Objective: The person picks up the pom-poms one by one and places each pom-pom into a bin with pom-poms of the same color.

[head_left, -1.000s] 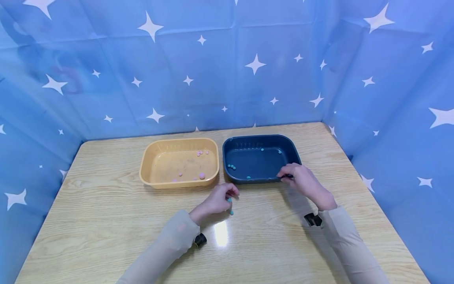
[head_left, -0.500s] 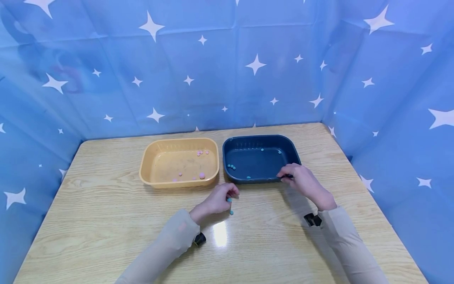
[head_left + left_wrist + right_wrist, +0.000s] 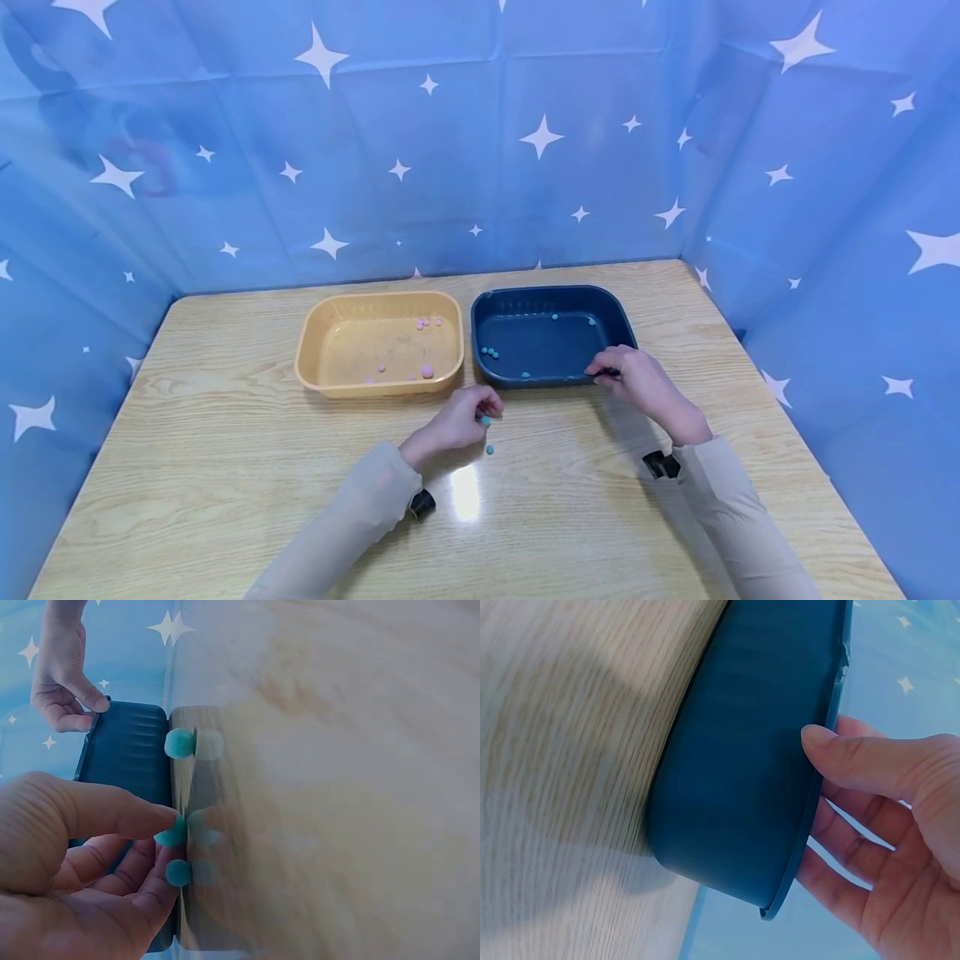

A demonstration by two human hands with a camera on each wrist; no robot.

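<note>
My left hand (image 3: 453, 423) pinches a teal ball (image 3: 169, 834) between thumb and finger, on the near side of the blue tray (image 3: 540, 340). The ball looks light and soft – likely to squash and roll, so a gentle hold at its middle suits. A loose ball (image 3: 490, 449) lies nearer. My right hand (image 3: 645, 385) grips the tray's near rim, right end – probably stiff plastic.
</note>
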